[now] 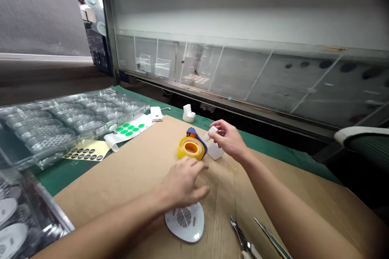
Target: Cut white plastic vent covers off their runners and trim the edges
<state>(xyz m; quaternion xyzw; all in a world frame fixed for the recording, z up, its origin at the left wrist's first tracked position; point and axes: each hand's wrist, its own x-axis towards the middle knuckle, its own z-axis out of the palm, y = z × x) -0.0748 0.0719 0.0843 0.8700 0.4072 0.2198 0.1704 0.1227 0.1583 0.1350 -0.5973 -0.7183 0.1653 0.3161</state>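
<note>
My left hand (184, 183) rests fingers-down on a white perforated disc-shaped part (186, 221) lying on the cardboard sheet (130, 178), its fingertips close to a yellow tape roll in a blue dispenser (192, 147). My right hand (230, 139) is raised just right of the dispenser, thumb and fingers pinched on a small white piece (210, 133). Below that hand a small white block (215, 151) stands on the cardboard. A strip of clear tape seems to stretch from the dispenser toward me.
Clear plastic blister trays (69, 119) fill the left side. Sheets of green dot stickers (130, 128) and dark dot stickers (86, 153) lie beside them. A white box (156, 113) and white cup (188, 114) sit farther back. Metal pliers (243, 240) lie near the front edge.
</note>
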